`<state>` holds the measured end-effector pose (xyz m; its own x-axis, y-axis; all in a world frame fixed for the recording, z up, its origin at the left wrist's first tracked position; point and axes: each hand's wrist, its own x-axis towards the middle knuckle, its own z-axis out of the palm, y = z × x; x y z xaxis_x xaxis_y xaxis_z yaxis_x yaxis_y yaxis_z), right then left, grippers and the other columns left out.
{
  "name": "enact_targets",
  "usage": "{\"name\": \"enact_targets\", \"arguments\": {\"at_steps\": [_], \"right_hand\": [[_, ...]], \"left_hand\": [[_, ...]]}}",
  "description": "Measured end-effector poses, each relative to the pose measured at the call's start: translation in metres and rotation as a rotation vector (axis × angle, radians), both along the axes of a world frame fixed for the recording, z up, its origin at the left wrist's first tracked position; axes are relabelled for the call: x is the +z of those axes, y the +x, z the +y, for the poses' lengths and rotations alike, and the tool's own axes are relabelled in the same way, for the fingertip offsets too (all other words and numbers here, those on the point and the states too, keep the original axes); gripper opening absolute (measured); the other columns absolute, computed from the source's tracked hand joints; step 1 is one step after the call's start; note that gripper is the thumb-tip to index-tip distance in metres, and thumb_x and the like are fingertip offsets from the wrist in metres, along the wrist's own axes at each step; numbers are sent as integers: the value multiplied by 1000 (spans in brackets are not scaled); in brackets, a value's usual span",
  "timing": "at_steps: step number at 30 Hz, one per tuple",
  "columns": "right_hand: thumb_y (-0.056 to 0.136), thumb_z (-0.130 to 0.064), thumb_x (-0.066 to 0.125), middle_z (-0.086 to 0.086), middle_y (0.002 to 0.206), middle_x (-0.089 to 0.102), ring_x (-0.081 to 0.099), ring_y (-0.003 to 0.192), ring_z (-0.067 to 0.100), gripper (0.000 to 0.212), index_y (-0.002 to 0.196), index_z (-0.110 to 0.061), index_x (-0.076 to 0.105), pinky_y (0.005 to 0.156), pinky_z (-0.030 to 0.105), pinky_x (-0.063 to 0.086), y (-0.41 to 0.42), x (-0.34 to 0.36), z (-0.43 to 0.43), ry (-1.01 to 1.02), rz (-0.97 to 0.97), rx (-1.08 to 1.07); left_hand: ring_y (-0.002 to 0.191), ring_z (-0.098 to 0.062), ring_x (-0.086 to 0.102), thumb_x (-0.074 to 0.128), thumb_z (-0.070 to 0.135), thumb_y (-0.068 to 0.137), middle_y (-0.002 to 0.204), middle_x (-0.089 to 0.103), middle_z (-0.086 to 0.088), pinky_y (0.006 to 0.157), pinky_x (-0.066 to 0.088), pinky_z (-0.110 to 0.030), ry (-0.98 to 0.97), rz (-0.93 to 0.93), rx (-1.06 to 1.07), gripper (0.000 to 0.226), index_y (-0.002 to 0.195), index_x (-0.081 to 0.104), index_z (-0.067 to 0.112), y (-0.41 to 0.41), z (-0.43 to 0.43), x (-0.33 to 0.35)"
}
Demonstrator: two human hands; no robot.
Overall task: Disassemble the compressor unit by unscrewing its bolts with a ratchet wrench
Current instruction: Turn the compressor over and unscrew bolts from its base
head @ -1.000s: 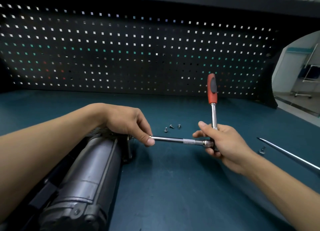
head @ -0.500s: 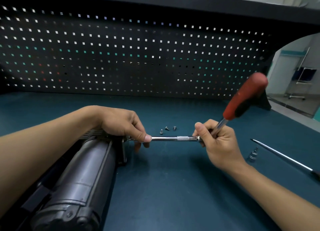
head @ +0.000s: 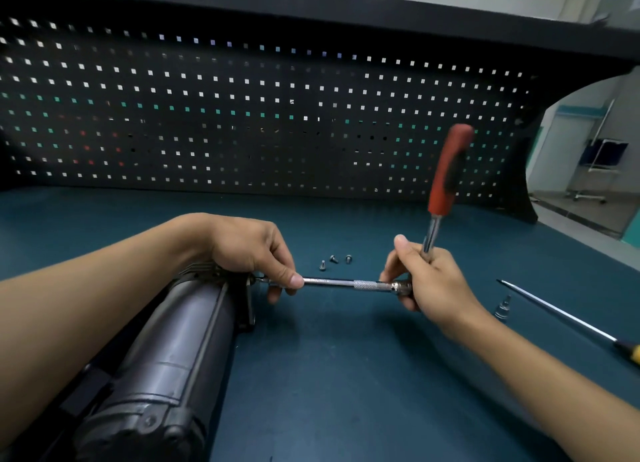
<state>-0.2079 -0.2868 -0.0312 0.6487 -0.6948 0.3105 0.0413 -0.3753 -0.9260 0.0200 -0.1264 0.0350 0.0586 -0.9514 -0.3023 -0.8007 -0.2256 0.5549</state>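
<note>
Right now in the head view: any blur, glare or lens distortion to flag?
Head view, centre right: the ratchet wrench shows motion blur on its red handle, while the extension bar is sharp with small glints. Head view, edges: wide-angle distortion bows the pegboard. Head view, lower left: the compressor is dim, with little surface detail.

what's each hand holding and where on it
The right hand grips the ratchet wrench at its head end; the left hand pinches the extension bar near the compressor unit.
</note>
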Motion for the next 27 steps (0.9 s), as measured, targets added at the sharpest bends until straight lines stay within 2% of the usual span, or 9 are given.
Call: {"name": "enact_targets", "arguments": {"at_steps": [3,5,10,13,17,20,22,24,27], "right_hand": [[101,-42,54,9,63,66,38,35,10,42,72,-12,59,34,19,25,3,9,0,280,86,-61],[99,-39,57,10,65,65,30,31,9,33,77,-14,56,33,15,19,2,14,-1,425,154,-17],[82,-35,70,14,75,72,22,29,3,27,82,-19,49,28,15,17,-3,15,-2,628,261,136],[69,-40,73,16,86,74,24,27,1,30,74,-18,54,25,13,17,-5,15,-7,783,284,232],[76,-35,68,21,97,74,26,23,2,32,72,-3,68,24,11,19,-8,18,-15,1003,269,322],[77,-32,68,18,95,75,26,24,1,30,71,-3,71,23,12,20,-11,18,-13,957,301,334],[75,-32,72,15,96,75,25,28,0,21,76,-14,61,25,13,19,-13,16,-9,802,323,305],[72,-33,78,13,97,76,26,34,3,29,78,-21,51,29,14,19,-14,12,-6,613,303,270],[64,-29,84,6,70,63,35,39,10,31,70,-16,57,33,17,24,-13,4,-2,375,182,212]], "left_hand": [[63,3,52,75,62,73,76,75,6,60,38,-10,-20,17,-8,35,85,79,29,1,0,0],[63,0,50,74,59,74,76,75,6,59,37,-11,-27,14,-11,32,84,79,29,0,1,0],[60,1,49,77,55,75,74,75,6,56,36,-11,-52,19,-9,27,82,79,29,0,0,-2],[60,1,49,77,57,73,75,75,7,55,37,-10,-52,10,-15,32,84,80,27,1,0,-2],[61,1,51,77,61,69,75,75,7,57,37,-9,-73,13,-22,41,86,80,24,2,0,-3],[64,1,53,75,67,62,75,75,8,59,37,-9,-84,0,-25,44,83,79,28,2,0,-4],[64,0,53,75,67,61,75,75,7,59,37,-10,-83,-3,-22,44,82,79,29,2,0,-5],[66,-2,52,75,67,64,77,75,8,61,37,-12,-62,-18,-29,44,84,78,28,0,1,-5],[73,-2,54,74,62,74,83,76,9,73,38,-20,-18,-26,-51,38,92,77,28,-2,2,-2]]}}
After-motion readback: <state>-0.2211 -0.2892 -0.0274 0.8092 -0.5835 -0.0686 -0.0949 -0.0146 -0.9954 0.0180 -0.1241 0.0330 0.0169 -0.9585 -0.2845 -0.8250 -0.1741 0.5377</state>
